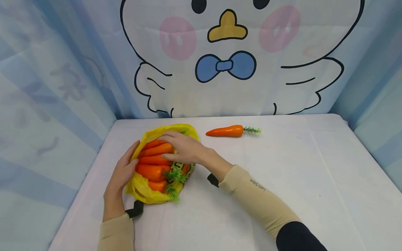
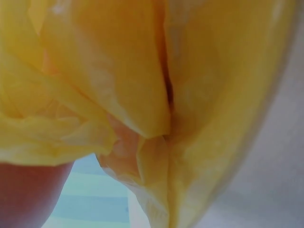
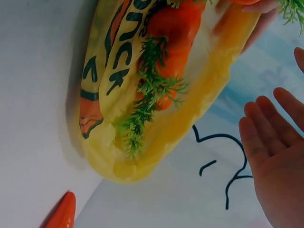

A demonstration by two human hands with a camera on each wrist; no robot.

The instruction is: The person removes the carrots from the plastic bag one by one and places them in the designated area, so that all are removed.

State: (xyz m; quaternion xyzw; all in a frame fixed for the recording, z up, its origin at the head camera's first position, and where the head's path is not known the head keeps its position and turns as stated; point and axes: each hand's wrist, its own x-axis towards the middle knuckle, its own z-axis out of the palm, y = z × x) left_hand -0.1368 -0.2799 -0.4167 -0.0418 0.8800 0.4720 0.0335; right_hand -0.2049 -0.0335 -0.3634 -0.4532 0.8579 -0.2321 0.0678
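Note:
A yellow plastic bag [image 1: 141, 190] with dark printing lies open on the left of the table, full of several orange carrots [image 1: 154, 160] with green leafy tops. My left hand [image 1: 120, 174] holds the bag's left rim, thumb on the inner side and fingers outside. Yellow plastic [image 2: 104, 61] fills most of the left wrist view and hides much of that hand. Over the carrots reaches my right hand [image 1: 185, 146]. In the right wrist view the right hand [image 3: 278, 156] has its fingers extended, with nothing in them, apart from the bag [image 3: 118, 166].
A single carrot [image 1: 227, 131] with a green top lies to the right of the bag, near the table's back edge. White cloth covers the table [image 1: 282, 167]. Behind it hangs a curtain [image 1: 226, 97] with a cartoon figure, and blue curtains stand at both sides.

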